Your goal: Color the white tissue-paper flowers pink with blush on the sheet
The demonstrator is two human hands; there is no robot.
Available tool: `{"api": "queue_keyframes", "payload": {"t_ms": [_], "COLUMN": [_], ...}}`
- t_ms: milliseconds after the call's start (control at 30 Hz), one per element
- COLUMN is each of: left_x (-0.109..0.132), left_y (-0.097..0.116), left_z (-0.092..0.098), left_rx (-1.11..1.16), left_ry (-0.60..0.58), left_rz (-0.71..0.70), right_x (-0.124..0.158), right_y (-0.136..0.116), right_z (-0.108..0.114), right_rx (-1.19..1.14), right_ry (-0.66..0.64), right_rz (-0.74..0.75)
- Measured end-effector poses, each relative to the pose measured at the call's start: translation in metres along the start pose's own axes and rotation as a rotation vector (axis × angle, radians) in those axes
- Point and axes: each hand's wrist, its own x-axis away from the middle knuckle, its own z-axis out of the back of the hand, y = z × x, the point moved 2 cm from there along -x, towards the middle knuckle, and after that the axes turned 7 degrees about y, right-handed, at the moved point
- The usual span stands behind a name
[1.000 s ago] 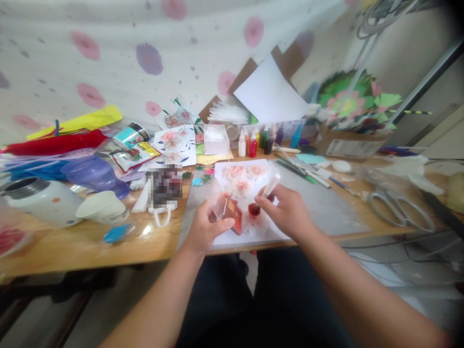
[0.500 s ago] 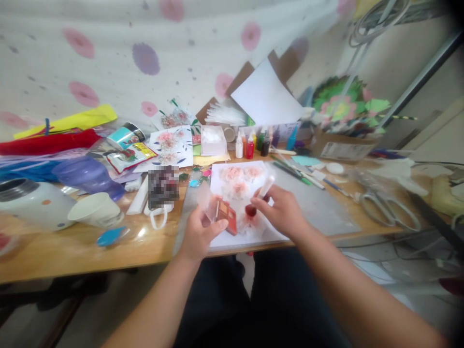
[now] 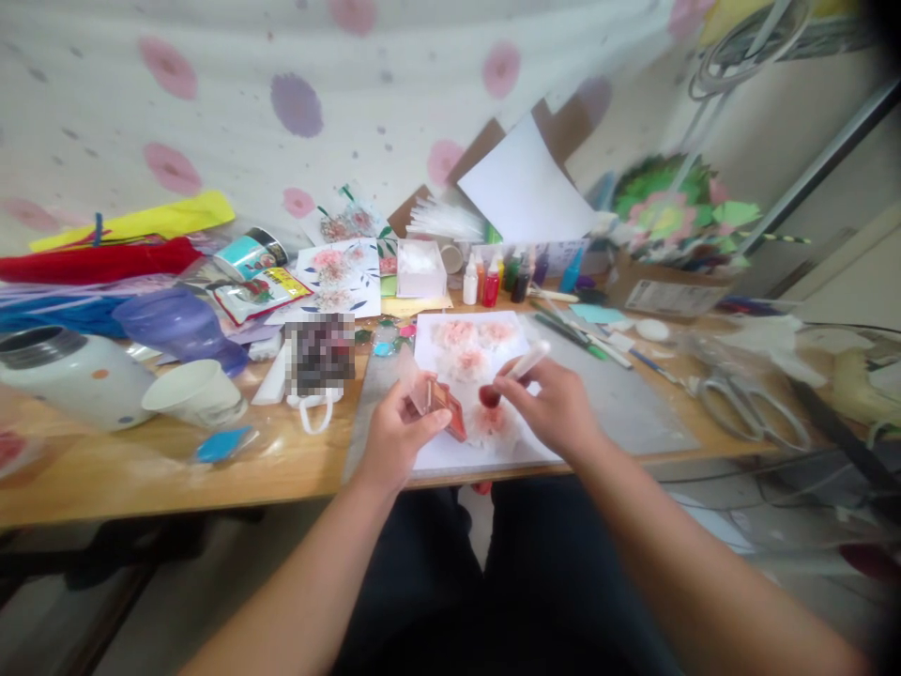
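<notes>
My left hand [image 3: 404, 427] is closed round an open blush compact [image 3: 450, 413] with reddish-orange pans and a clear lid. In my right hand [image 3: 553, 399] is a makeup brush [image 3: 525, 364] with a white handle, pinched between thumb and fingers. Its dark red bristle head points down at the lowest pink flower cluster [image 3: 493, 424]. That cluster lies on a white sheet of paper [image 3: 433, 458], where several pale pink fluffy flowers [image 3: 468, 360] form a group farther up. The sheet rests on a grey mat [image 3: 633, 413].
Paint bottles [image 3: 491, 284] stand behind the paper, beside a white box [image 3: 420, 270]. Pens [image 3: 573, 336] and large scissors [image 3: 750, 408] lie to the right. At left are a paper cup [image 3: 190, 392], a flask [image 3: 77, 380] and a purple plastic container [image 3: 179, 324].
The compact has tilted in my left hand, so its pans show less. The brush handle leans farther right, its bristles still over the lowest flower. The whole view has shifted slightly.
</notes>
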Motion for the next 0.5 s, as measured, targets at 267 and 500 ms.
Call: {"api": "queue_keyframes", "payload": {"t_ms": [267,500], "left_x": [-0.001,-0.001], "left_y": [0.001,0.003], "left_z": [0.000,0.000], "left_rx": [0.029,0.035], "left_ry": [0.015,0.023], "left_rz": [0.008,-0.005], "right_x": [0.010,0.035], "right_y": [0.007,0.006], "right_z": [0.013,0.038], "right_rx": [-0.072,-0.069], "right_ry": [0.070,0.301], "right_rz": [0.047,0.288]}}
